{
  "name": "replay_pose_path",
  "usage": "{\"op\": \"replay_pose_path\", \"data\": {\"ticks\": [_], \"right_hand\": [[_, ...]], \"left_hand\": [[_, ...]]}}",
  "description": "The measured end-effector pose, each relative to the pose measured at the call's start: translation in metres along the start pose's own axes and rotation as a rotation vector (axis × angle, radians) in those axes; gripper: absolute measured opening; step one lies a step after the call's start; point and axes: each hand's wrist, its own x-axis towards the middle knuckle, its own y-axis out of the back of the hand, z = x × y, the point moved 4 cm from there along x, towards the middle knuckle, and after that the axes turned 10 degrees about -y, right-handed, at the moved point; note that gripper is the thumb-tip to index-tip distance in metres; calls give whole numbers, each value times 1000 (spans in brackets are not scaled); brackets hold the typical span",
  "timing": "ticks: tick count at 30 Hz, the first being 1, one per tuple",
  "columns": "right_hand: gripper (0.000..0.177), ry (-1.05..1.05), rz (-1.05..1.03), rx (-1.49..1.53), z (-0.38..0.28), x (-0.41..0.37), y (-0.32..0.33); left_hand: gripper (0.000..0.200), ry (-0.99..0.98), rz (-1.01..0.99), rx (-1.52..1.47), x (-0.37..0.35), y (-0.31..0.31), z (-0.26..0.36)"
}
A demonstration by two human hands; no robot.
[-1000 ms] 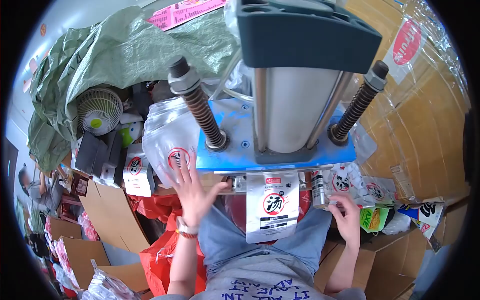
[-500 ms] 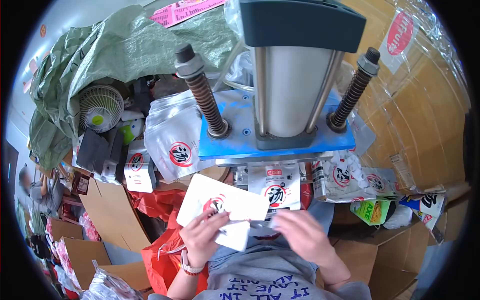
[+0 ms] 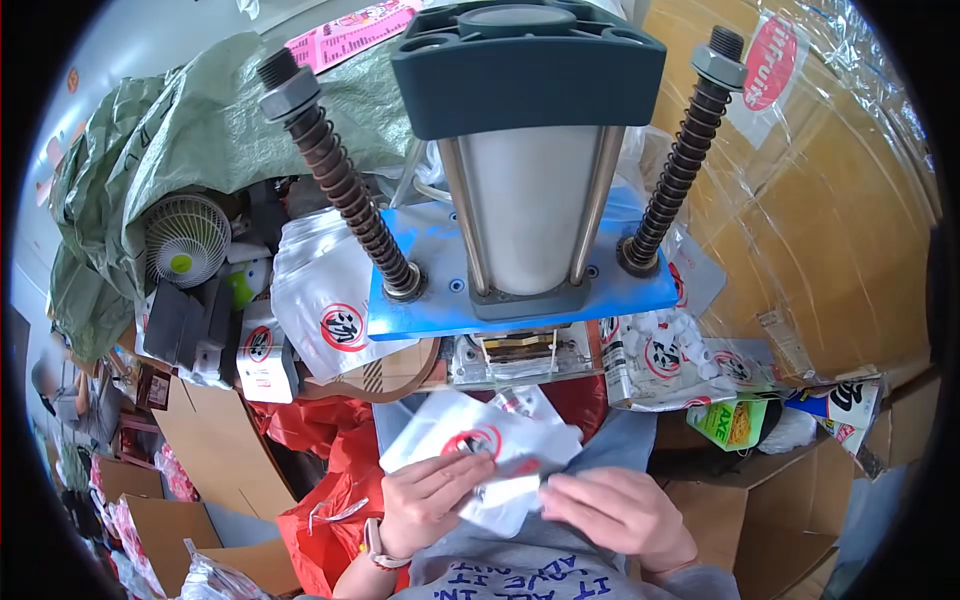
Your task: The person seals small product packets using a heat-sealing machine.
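Note:
My left hand (image 3: 435, 500) is closed around a few white-and-silver pouches (image 3: 520, 445) with red ring prints, held in front of my body. A smaller white flap shows at their lower edge. My right hand (image 3: 615, 510) has its fingers pinched together at the right edge of these pouches, slightly blurred. Just beyond them stands a press with a blue plate (image 3: 535, 308), a grey cylinder and two spring-wrapped posts. Under the plate, a brass-coloured block (image 3: 520, 350) shows above the press's metal bed.
More silver pouches (image 3: 300, 265) lie stacked left of the press. A pouch with small white rolls (image 3: 670, 345) is at its right. A fan (image 3: 187, 240), a red bag (image 3: 335, 520) and cardboard boxes (image 3: 800, 500) surround the work spot. Another person sits far left.
The pouch that lay under the press is off it and now among those in my hands. The press's blue plate has risen, baring the block below. My right hand has met the pouches' edge.

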Motion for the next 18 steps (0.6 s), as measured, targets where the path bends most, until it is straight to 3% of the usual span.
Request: {"op": "replay_pose_path", "data": {"ticks": [2,4,5,8,9,12,16,18], "right_hand": [[31,37,0,110,-5,1,8],[30,-18,-18,154,3,6,7],[29,-73,-35,198,8,8,4],[29,-293,328,-54,20,-5,10],[28,-288,313,-132,21,-5,13],[28,-143,3,-121,30,5,-8],[37,-53,41,191,15,3,3],[41,-188,42,244,16,7,3]], "left_hand": [[33,15,-8,-135,9,5,4],[29,151,-53,-517,8,-2,1],[28,193,-53,-415,6,-15,-5],[31,218,106,-126,4,-27,-21],[31,216,104,-130,7,-23,-19],[36,66,56,61,13,-18,-7],[34,27,-33,-242,10,-6,-6],[31,31,-100,-378,10,-13,-2]]}}
